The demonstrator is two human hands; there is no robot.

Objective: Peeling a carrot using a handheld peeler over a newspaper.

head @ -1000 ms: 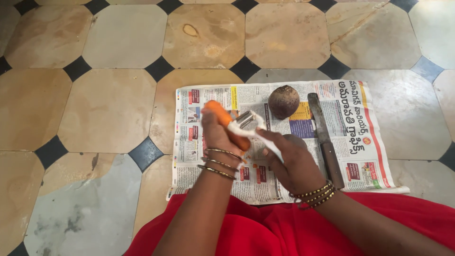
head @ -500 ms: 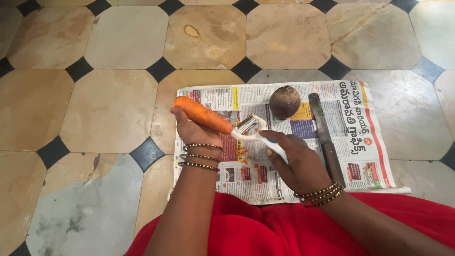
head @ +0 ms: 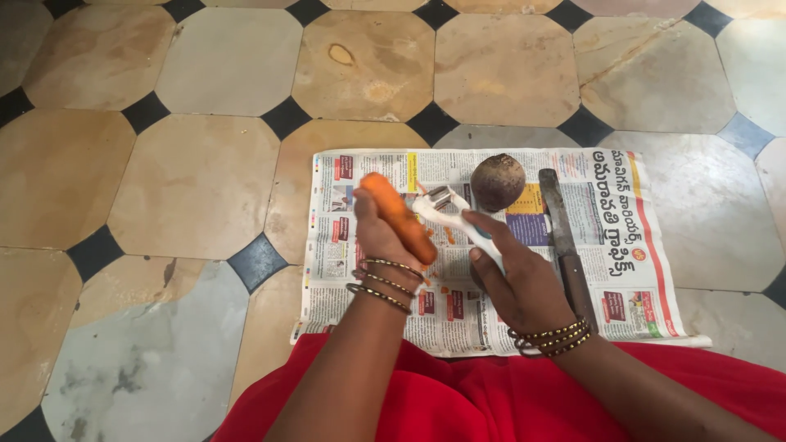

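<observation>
Left hand (head: 378, 237) gripping the carrot (head: 399, 216), tilted, tip pointing far-left, held above the newspaper (head: 491, 319). Right hand (head: 516, 278) clenched round a white peeler (head: 449, 214), blade just right of the carrot, nr touching. Orange peel bits (head: 448, 235) on the paper. Round brown beetroot (head: 497, 182) far side; long knife (head: 565, 237) right of it.

Orange carrot (head: 399, 214) tilted above newspaper, white peeler (head: 455, 219) just beside it, blade toward carrot

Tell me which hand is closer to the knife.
Right. The right hand, holding the peeler, sits just beside the knife; the left hand, gripping the carrot, is farther away.
</observation>
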